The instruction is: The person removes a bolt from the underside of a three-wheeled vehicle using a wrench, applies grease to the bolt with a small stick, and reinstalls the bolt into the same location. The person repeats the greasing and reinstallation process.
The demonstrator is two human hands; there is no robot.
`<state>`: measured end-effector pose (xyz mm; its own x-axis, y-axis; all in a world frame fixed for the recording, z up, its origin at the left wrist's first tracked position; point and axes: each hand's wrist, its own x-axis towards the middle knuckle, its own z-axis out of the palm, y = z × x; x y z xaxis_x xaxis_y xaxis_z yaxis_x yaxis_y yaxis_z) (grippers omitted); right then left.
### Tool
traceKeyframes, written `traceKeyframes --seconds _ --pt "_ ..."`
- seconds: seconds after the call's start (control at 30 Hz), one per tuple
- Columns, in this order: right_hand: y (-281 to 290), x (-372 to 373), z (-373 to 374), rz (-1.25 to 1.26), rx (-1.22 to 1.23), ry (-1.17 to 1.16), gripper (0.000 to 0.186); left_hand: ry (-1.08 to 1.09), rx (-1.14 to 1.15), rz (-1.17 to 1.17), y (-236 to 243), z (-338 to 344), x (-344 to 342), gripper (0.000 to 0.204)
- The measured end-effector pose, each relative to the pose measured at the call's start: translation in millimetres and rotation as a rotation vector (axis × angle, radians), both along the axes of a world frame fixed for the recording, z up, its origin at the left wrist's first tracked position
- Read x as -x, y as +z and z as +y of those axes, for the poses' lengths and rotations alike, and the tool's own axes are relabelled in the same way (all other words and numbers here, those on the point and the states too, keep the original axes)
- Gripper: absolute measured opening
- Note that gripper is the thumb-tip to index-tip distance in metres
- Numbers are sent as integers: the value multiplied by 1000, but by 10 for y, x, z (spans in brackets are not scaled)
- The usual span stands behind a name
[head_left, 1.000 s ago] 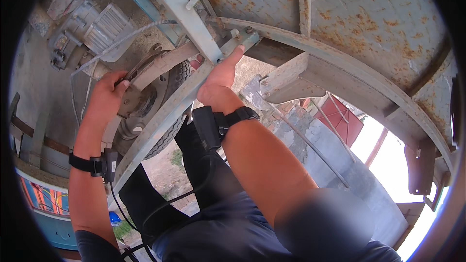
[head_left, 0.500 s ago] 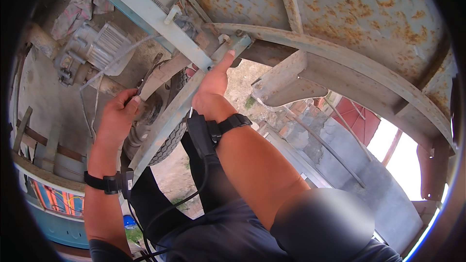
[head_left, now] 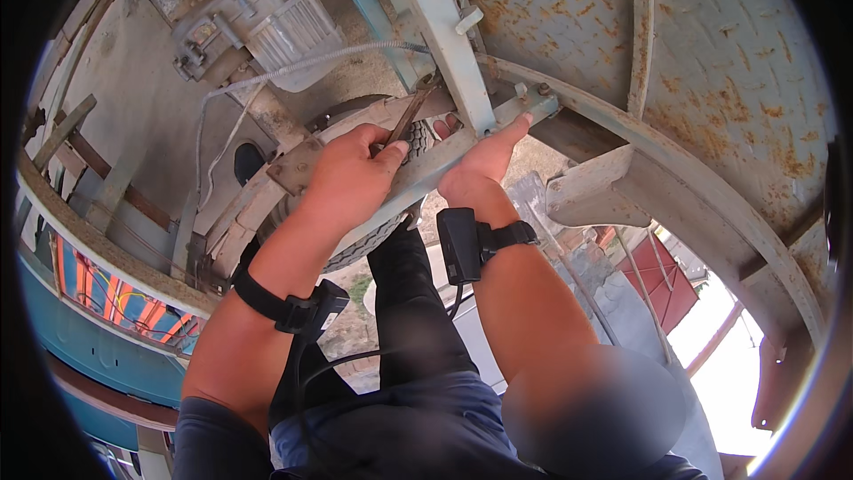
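Your left hand (head_left: 351, 173) is raised under the vehicle's underside and closed around a thin, flat, rust-brown metal tool (head_left: 407, 120). Thumb and fingertips pinch the lower end of the tool; its upper end points up and to the right, toward the joint where the pale green crossbar (head_left: 444, 40) meets the slanted bracket (head_left: 426, 169). The tool lies in front of the tyre (head_left: 369, 240), whose tread shows just behind and below your knuckles.

Your right hand (head_left: 480, 164) is pressed against the slanted bracket from below. The fingers are extended and together, not wrapped around anything; the index fingertip reaches along the bracket to its upper right end, near a bolt (head_left: 539, 91) at that end. The thumb sits on the near side of the bracket, just beside the crossbar.

Both wrists carry black straps. The right strap holds a black box-shaped device (head_left: 458, 244) on the inner wrist; a black cable (head_left: 355, 360) hangs from the left strap toward your lap.

Above both hands, a rusted, patterned steel plate (head_left: 711, 62) forms the floor panel, ribbed by a curved pale green frame member (head_left: 675, 160). To the upper left, a white cable (head_left: 267, 76) runs across a ribbed grey housing (head_left: 293, 31). At lower left, a blue painted panel (head_left: 89, 338) borders the view
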<state>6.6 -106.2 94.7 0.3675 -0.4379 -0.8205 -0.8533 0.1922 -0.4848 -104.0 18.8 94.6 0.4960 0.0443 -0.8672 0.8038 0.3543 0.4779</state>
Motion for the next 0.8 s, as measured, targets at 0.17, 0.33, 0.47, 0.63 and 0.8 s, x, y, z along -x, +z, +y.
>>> traceKeyframes --seconds 0.17,0.33,0.47,0.63,0.8 --pt "-5 -10 15 -56 19 -15 77 -64 -50 -35 49 -33 -108 41" --pt "22 4 43 -60 39 43 77 -64 2 -36 71 -87 -174 42" --pt "17 4 3 -58 12 85 77 -80 -17 -60 146 -100 -172 42" --pt "-4 1 0 -56 50 69 79 -95 -57 -85 151 -145 -205 42" --pt "33 11 54 -71 52 93 86 -86 -69 -92 203 -133 -281 44"
